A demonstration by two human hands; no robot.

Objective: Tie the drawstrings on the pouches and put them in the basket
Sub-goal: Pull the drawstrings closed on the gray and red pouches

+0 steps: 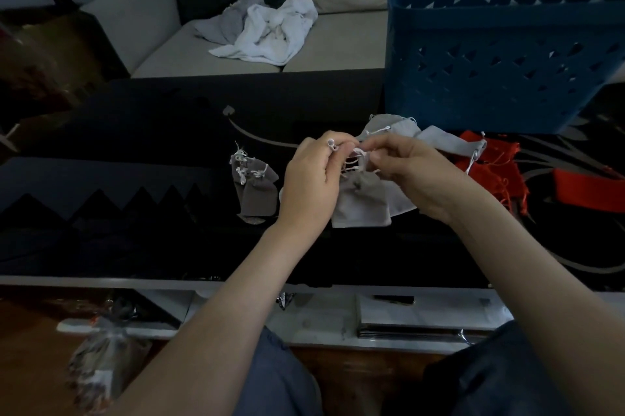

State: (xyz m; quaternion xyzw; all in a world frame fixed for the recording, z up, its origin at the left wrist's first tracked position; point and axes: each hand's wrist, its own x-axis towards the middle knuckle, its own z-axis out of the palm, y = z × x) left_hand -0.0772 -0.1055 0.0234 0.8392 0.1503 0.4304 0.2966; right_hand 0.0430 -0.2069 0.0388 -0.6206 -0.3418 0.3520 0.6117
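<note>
Left hand [309,178] and right hand [417,173] each pinch white drawstrings [359,152] of a grey pouch [363,204].

basket [500,53] rim open above, pouches [436,141] fronting it

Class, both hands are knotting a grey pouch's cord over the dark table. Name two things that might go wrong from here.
1. The drawstring is thin and pinched only by fingertips of the left hand and right hand; it may slip, leaving a loose knot.
2. The tied pouches lie left of the hands, away from the blue basket; they might be forgotten.
</note>
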